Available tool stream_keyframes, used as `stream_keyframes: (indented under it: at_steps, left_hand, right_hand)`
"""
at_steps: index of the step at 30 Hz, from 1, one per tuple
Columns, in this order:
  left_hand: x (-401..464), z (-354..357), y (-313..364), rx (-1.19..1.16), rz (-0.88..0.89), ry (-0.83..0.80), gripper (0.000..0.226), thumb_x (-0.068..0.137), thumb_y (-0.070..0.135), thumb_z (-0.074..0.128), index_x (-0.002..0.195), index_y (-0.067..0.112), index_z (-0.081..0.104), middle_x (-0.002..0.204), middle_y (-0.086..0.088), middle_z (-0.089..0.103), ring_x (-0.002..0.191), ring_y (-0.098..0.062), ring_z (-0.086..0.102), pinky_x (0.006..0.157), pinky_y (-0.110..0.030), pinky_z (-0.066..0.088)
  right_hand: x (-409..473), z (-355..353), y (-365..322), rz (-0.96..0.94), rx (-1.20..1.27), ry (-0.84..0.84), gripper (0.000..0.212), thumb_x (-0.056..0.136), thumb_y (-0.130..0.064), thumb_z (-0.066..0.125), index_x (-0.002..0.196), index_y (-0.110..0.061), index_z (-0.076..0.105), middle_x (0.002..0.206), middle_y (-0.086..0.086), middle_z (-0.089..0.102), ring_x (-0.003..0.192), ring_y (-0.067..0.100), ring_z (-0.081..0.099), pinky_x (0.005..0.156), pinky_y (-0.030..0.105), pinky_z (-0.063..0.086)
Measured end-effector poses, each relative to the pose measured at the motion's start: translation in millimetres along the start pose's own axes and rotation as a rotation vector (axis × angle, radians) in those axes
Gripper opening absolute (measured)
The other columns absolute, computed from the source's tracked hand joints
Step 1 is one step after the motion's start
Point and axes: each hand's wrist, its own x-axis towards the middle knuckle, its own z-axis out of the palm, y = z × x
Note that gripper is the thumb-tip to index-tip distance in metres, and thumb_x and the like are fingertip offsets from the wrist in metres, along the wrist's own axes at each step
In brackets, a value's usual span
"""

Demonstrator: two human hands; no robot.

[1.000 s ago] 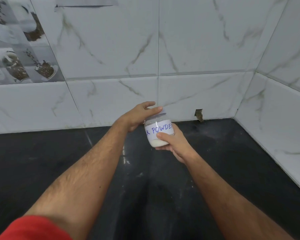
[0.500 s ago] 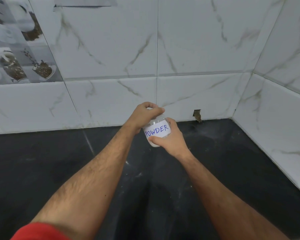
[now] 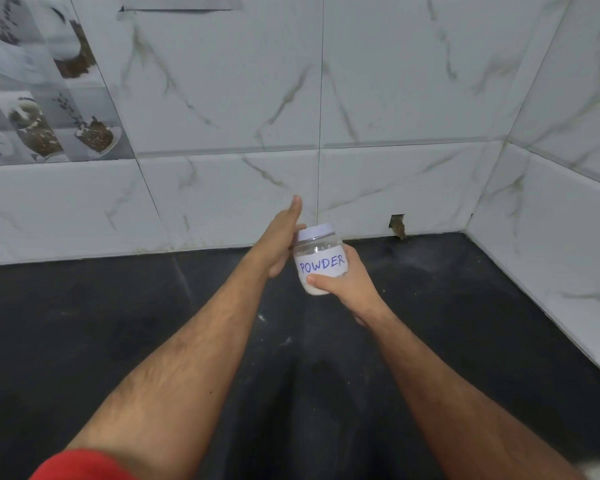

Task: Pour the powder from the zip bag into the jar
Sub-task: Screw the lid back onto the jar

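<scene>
- I have the jar (image 3: 320, 263) in my right hand (image 3: 352, 284), thumb across the front under the "POWDER" label (image 3: 322, 265) and the fingers curled round the far side; it is held upright above the worktop (image 3: 84, 323), not resting on it
- My left hand (image 3: 280, 239) is flat against the jar's left side, fingers (image 3: 294, 209) straight and pointing up past the lid (image 3: 316, 232); it grips nothing
- The white lid is on and white powder (image 3: 313, 288) sits in the bottom of the jar, so I judge pouring is done and the step in hand is closing and setting down
- To do it well I would keep the right grip low and firm, bring the left fingers over the lid and check it is snug, holding the jar level throughout
- No zip bag is in view; I cannot tell where it lies
- Below my fingers the worktop is dark and glossy, with pale dusty specks (image 3: 261, 318) just nearer me than the hands
- Beyond the fingers a white marbled tile wall (image 3: 395, 98) meets a side wall to their right; a chipped hole (image 3: 398, 226) sits at the wall's foot, just right of the lid; printed tiles (image 3: 42, 98) lie far left.
</scene>
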Motion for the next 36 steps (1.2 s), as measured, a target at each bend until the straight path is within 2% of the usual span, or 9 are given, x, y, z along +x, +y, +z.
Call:
stream_keyframes:
  at_steps: [1, 3, 7, 10, 17, 20, 29, 33, 36]
  left_hand:
    - [-4.8, -4.8, -9.0, -0.048, -0.034, -0.005, 0.064, 0.095, 0.070, 0.035, 0.139, 0.023, 0.039, 0.126, -0.011, 0.065, 0.116, -0.023, 0.063, 0.112, -0.045, 0.042]
    - [-10.5, -15.5, -37.6, -0.060, -0.098, -0.016, 0.067, 0.097, 0.068, 0.034, 0.132, 0.016, 0.054, 0.120, -0.010, 0.072, 0.117, -0.027, 0.066, 0.112, -0.050, 0.042]
    - [-23.1, -21.4, -72.7, -0.039, -0.126, -0.077, 0.052, 0.101, 0.058, 0.041, 0.126, 0.021, 0.067, 0.126, -0.009, 0.071, 0.125, -0.032, 0.062, 0.107, -0.052, 0.048]
    - [-25.9, -19.8, -82.8, -0.067, -0.133, -0.116, 0.048, 0.102, 0.053, 0.044, 0.127, 0.019, 0.066, 0.123, -0.008, 0.073, 0.120, -0.030, 0.066, 0.102, -0.050, 0.053]
    - [-23.2, -7.3, -117.9, -0.064, -0.177, -0.129, 0.034, 0.101, 0.037, 0.055, 0.128, 0.016, 0.063, 0.125, -0.008, 0.072, 0.118, -0.026, 0.067, 0.102, -0.050, 0.053]
    - [-15.9, 7.0, -127.5, -0.044, -0.187, -0.122, 0.031, 0.099, 0.036, 0.059, 0.125, 0.019, 0.064, 0.122, -0.005, 0.072, 0.116, -0.024, 0.068, 0.100, -0.050, 0.054]
    - [29.6, 41.6, -131.6, 0.019, -0.203, -0.048, 0.032, 0.096, 0.033, 0.066, 0.124, 0.020, 0.062, 0.119, -0.001, 0.072, 0.114, -0.014, 0.066, 0.095, -0.043, 0.058]
    - [45.7, 51.0, -137.3, 0.048, -0.213, 0.007, 0.033, 0.095, 0.029, 0.067, 0.126, 0.020, 0.059, 0.118, 0.001, 0.071, 0.112, -0.013, 0.066, 0.093, -0.041, 0.059]
    - [56.8, 55.6, -140.9, 0.082, -0.220, 0.059, 0.034, 0.095, 0.029, 0.067, 0.127, 0.020, 0.059, 0.118, 0.001, 0.071, 0.112, -0.014, 0.067, 0.091, -0.038, 0.058]
  right_hand:
    - [-1.5, 0.0, 2.2, 0.010, 0.035, 0.012, 0.087, 0.055, -0.025, 0.091, 0.130, -0.014, 0.049, 0.117, 0.006, 0.069, 0.107, 0.019, 0.070, 0.089, 0.038, 0.060]
    - [-4.4, -0.3, 5.3, 0.033, 0.089, 0.038, 0.091, 0.055, -0.024, 0.091, 0.132, -0.015, 0.044, 0.121, 0.007, 0.066, 0.110, 0.021, 0.068, 0.090, 0.042, 0.060]
    - [-9.7, -0.6, 7.4, 0.065, 0.034, 0.028, 0.085, 0.068, -0.013, 0.091, 0.133, -0.018, 0.035, 0.122, 0.000, 0.060, 0.110, 0.012, 0.063, 0.082, 0.023, 0.055]
    - [-14.0, -3.6, 13.3, 0.105, -0.041, -0.019, 0.082, 0.074, -0.012, 0.088, 0.133, -0.020, 0.031, 0.123, -0.001, 0.057, 0.111, 0.010, 0.061, 0.080, 0.020, 0.054]
    - [-17.6, -34.7, 36.7, 0.226, -0.235, -0.122, 0.068, 0.073, -0.021, 0.089, 0.130, -0.016, 0.052, 0.117, -0.002, 0.068, 0.104, 0.010, 0.067, 0.085, 0.025, 0.056]
    - [-13.4, -50.3, 46.2, 0.272, -0.251, -0.122, 0.067, 0.070, -0.017, 0.090, 0.127, -0.017, 0.055, 0.112, -0.007, 0.070, 0.100, 0.007, 0.067, 0.079, 0.020, 0.053]
    - [35.8, -93.1, 71.4, 0.281, -0.248, -0.122, 0.070, 0.068, -0.009, 0.090, 0.128, -0.015, 0.054, 0.117, 0.002, 0.067, 0.105, 0.017, 0.067, 0.078, 0.030, 0.056]
    - [60.2, -104.0, 88.7, 0.257, -0.274, -0.148, 0.072, 0.066, -0.005, 0.088, 0.129, -0.015, 0.054, 0.117, 0.005, 0.069, 0.105, 0.019, 0.069, 0.093, 0.041, 0.058]
    - [74.9, -104.7, 100.7, 0.257, -0.277, -0.162, 0.073, 0.066, -0.005, 0.088, 0.129, -0.017, 0.053, 0.119, 0.003, 0.069, 0.107, 0.019, 0.069, 0.097, 0.042, 0.057]
